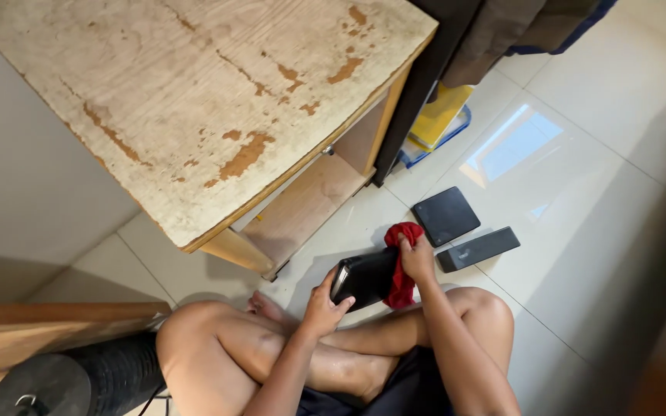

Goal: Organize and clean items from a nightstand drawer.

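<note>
I sit cross-legged on the tiled floor. My left hand [322, 302] grips the near end of a black rectangular box-like device [365, 276], held just above my legs. Pressed against the device's far side is a red cloth [402, 266], which my right hand [416, 256] holds bunched. A flat black square device [445, 215] and a long black bar-shaped device [478, 248] lie on the floor just beyond my right hand.
A worn wooden cabinet [202, 100] with peeling top and an open lower shelf stands to the left front. A yellow and blue object [437, 119] sits beside a dark post. A black round fan-like object [71, 381] is at lower left.
</note>
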